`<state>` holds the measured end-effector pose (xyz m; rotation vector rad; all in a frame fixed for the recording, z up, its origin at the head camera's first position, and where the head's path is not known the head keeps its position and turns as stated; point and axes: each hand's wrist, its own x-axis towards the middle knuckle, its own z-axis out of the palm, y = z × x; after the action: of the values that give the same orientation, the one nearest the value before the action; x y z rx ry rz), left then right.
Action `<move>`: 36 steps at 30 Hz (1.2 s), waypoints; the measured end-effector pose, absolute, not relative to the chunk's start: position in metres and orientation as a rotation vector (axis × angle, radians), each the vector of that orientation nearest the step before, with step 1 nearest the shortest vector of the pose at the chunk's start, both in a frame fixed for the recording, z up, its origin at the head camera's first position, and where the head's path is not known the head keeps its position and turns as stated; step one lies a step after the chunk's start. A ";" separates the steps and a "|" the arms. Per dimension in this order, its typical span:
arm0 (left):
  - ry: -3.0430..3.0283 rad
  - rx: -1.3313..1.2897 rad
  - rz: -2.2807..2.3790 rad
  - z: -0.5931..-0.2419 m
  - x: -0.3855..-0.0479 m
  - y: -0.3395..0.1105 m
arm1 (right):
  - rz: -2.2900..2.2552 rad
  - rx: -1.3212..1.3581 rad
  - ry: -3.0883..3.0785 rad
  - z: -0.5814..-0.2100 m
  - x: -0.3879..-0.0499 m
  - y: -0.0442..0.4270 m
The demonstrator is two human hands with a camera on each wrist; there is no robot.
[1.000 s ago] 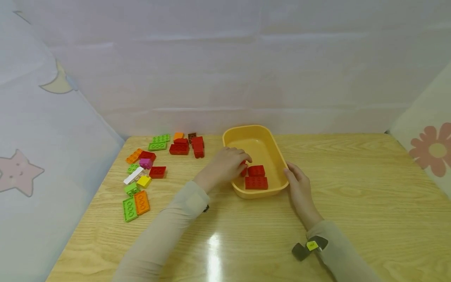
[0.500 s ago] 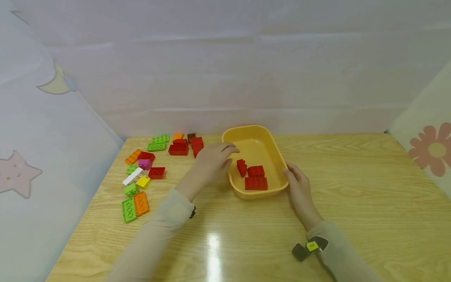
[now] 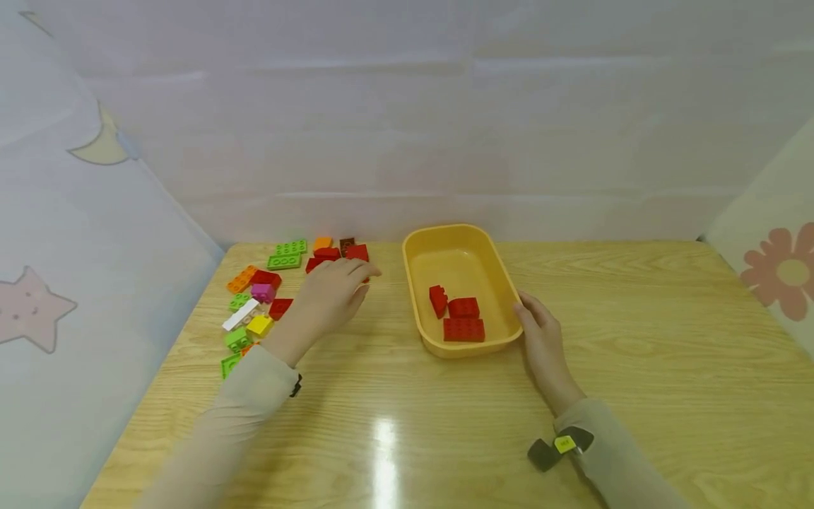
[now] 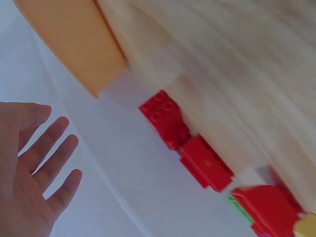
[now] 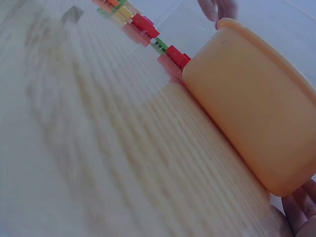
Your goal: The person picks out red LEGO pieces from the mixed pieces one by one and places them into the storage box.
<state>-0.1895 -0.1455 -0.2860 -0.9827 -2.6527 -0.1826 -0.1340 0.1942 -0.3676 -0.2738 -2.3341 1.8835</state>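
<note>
My left hand [image 3: 327, 293] is over the table left of the yellow bin [image 3: 434, 346], reaching toward the red bricks at the back. Nothing is between its spread, slightly bent fingers in the left wrist view, where the hand [image 4: 34, 173] is apart from the red brick [image 4: 165, 116]. My right hand [image 3: 543, 350] holds the bin's right side at the rim; its fingers [image 5: 303, 202] show at the bin's lower end in the right wrist view. Inside the bin lie a large red brick [image 3: 463, 329], a rounded red brick [image 3: 463, 307] and a small red brick [image 3: 438, 301].
Several loose toy bricks are spread at the table's left, including a white brick [image 3: 242, 315], a yellow brick [image 3: 260, 325], a magenta brick [image 3: 263, 292] and a green plate brick [image 3: 284, 261]. A pale cloth wall [image 3: 381, 141] rises behind the table [image 3: 636, 339].
My left hand has let go of the small red brick in the bin, come out, and moved left toward the loose bricks. The right hand stays at the bin.
</note>
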 end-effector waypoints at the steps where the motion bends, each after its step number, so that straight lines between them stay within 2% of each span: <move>1: -2.667 -0.978 -0.184 -0.287 -0.189 -0.150 | 1.885 -0.274 -2.334 -0.368 -0.134 0.194; 23: -3.040 -0.630 -0.287 -0.299 -0.190 -0.233 | 1.885 -0.240 -2.317 -0.368 -0.133 0.194; 30: -3.157 -0.503 -0.257 -0.304 -0.190 -0.251 | 1.883 -0.229 -2.314 -0.367 -0.134 0.193; 36: -3.190 -0.493 -0.238 -0.311 -0.188 -0.258 | 1.897 -0.237 -2.294 -0.368 -0.134 0.193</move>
<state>-0.1879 -0.2582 -0.3115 -0.4925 -3.1897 -0.2381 -0.1342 0.1928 -0.3684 -0.2374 -2.2942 1.8973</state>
